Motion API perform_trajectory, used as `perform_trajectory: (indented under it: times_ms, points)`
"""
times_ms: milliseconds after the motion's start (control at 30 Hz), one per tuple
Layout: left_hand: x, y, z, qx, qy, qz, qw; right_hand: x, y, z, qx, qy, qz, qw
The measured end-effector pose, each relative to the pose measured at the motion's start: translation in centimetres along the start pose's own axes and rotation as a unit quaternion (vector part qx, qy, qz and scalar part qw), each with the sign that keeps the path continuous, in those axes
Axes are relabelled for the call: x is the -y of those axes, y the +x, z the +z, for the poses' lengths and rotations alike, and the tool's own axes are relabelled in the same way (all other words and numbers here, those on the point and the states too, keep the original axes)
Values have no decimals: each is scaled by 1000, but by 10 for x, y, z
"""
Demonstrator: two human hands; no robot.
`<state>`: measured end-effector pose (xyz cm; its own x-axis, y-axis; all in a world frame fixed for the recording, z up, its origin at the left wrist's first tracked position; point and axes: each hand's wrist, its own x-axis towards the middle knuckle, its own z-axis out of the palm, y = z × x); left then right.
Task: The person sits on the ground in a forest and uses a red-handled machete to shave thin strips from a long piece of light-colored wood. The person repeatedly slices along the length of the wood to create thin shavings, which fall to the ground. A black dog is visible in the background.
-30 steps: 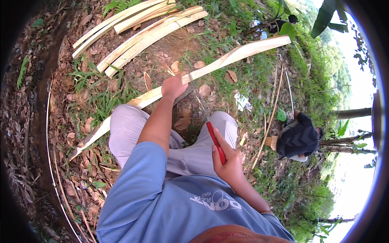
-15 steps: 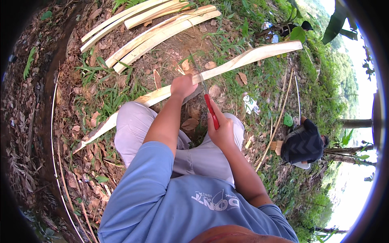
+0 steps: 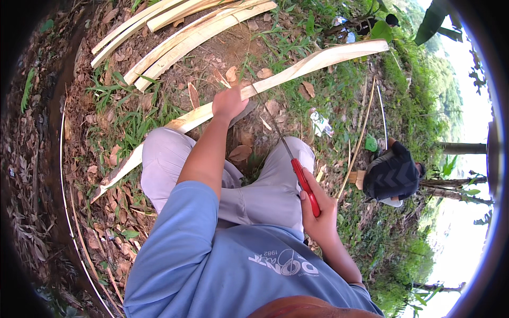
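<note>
Left hand [image 3: 229, 102] stretched forward, fingers curled shut; right hand [image 3: 318, 214] drawn close, fingers clenched.

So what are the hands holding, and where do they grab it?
Left hand presses the long wooden strip near its middle; right hand grips the saw by its red handle.

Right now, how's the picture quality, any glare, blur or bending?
Head view: sky at the right rim is blown out white; the long split bamboo strip bows from fisheye bending; left hand, right hand and red-handled knife look sharp; corners are black.
</note>
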<state>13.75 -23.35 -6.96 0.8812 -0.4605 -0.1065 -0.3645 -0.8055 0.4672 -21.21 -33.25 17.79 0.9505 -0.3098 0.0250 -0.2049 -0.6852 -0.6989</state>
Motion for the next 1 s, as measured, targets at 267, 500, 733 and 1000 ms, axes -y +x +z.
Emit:
perform_trajectory:
  times_ms: [267,500,733,1000]
  points:
    - [9,1,10,-6,-3,10,1000,3,43,21,4,3,-69,998]
    - [3,5,6,13,10,3,1000,-55,110,86,-29,36,-59,997]
    - [6,7,5,7,9,4,1000,-41,25,40,0,32,10,999]
    - [2,1,1,17,11,-11,1000,-3,-9,-1,16,3,44,999]
